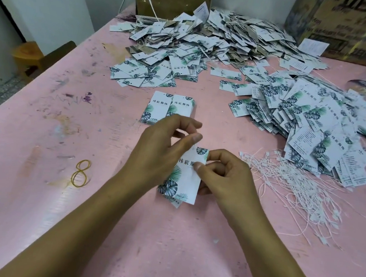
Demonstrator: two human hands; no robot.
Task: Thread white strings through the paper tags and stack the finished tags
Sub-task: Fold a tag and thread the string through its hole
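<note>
Pink table [45, 194], scuffed and scribbled with pen marks, and in the middle of it sit two neat tag stacks [171, 107] side by side. Beyond the stacks a big loose heap of tags [205, 39] sprawls to the far edge, with a brown cardboard box [173, 3] behind it. Right of the stacks is another spill of tags [307, 124], and nearer than that, a tangle of white strings [299, 188]. Left of the stacks and nearer lies a yellow rubber band [79, 171], twisted into a figure eight.

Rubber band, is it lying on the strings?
No, the rubber band lies on bare table left of the left hand; the strings are far right.
</note>
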